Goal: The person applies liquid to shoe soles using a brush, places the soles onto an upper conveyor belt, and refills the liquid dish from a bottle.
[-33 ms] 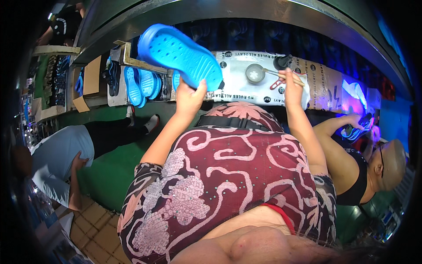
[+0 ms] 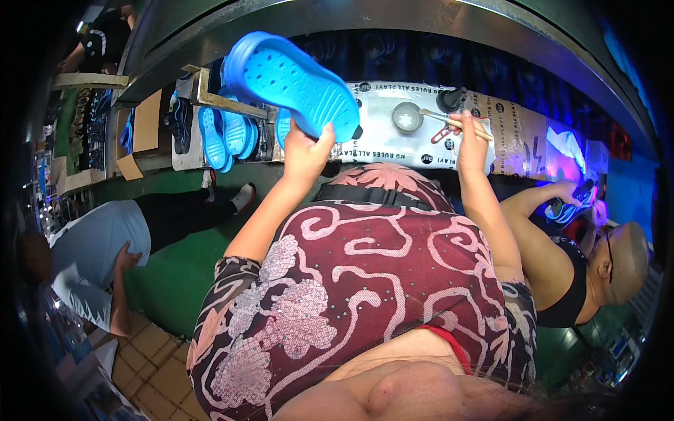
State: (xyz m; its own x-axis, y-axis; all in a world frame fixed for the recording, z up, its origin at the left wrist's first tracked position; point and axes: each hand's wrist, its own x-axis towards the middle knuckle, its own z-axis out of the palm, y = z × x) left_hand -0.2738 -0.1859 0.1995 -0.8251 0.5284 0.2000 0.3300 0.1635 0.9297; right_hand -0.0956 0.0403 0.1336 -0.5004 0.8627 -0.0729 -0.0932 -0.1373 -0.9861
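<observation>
The left hand (image 2: 306,154) holds a perforated blue foam shoe sole (image 2: 298,88) by its near end, thumb along the edge. Its other fingers are mostly hidden beneath the sole, so how they bear on it cannot be told. The sole is raised and tilted, its broad end far and to the left; a small dark patch (too indistinct to name) shows at its near right corner. Behind it, more blue soles (image 2: 237,137) rest to the left, partly covered by a metal bracket (image 2: 232,105).

To the right, the right hand (image 2: 472,140) has a narrow grip on a wooden-handled brush (image 2: 449,118), whose bristle end points left, at the right rim of a small grey bowl (image 2: 407,118). Whether the bristles touch the rim is hard to tell, and the bowl's pale contents are unclear. A red-handled tool (image 2: 440,135) lies near the brush, partly hidden by the hand. Beyond stands a dark container (image 2: 451,98), its shape blurring into the shadow.
</observation>
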